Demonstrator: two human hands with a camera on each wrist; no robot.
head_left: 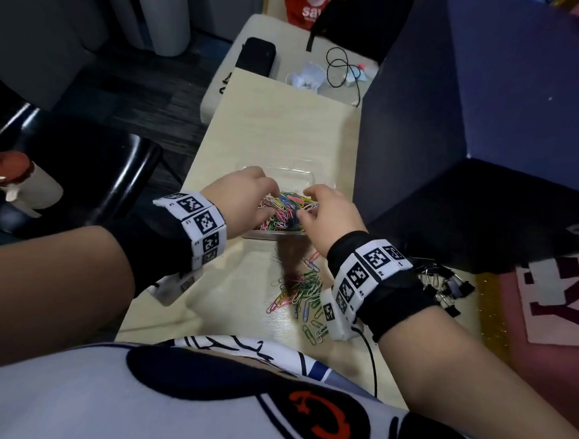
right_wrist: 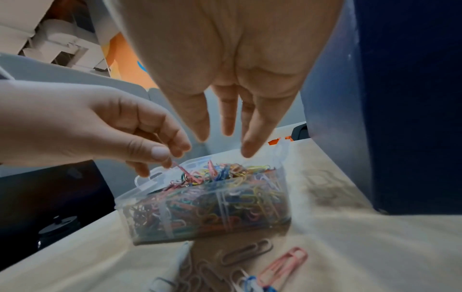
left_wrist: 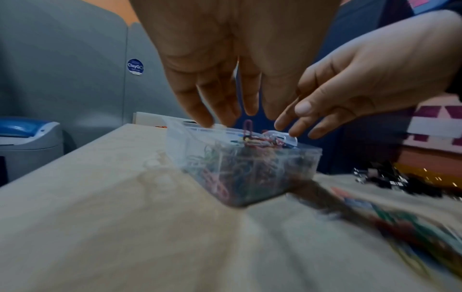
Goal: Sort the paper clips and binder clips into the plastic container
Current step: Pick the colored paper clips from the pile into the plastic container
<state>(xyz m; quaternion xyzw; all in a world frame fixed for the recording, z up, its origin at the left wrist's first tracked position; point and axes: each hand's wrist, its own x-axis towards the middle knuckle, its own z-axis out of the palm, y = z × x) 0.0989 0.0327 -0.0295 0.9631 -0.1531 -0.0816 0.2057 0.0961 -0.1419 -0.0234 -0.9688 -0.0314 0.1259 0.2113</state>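
A clear plastic container [head_left: 303,173] on the pale table is heaped with coloured paper clips [head_left: 287,206]. Both hands hover over it. My left hand [head_left: 272,198] pinches a pink paper clip [right_wrist: 181,169] between thumb and fingertips just above the heap. My right hand [head_left: 307,203] holds nothing, and its fingers [right_wrist: 250,146] point straight down over the container's far side. Loose coloured paper clips [head_left: 302,286] lie on the table in front of the container, under my right wrist. A cluster of black binder clips [head_left: 444,286] sits to the right of that wrist.
A dark blue partition [head_left: 451,127] stands close along the table's right side. At the far end lie a black case [head_left: 257,55], a black cable [head_left: 344,69] and crumpled paper. A black chair [head_left: 117,172] is left of the table.
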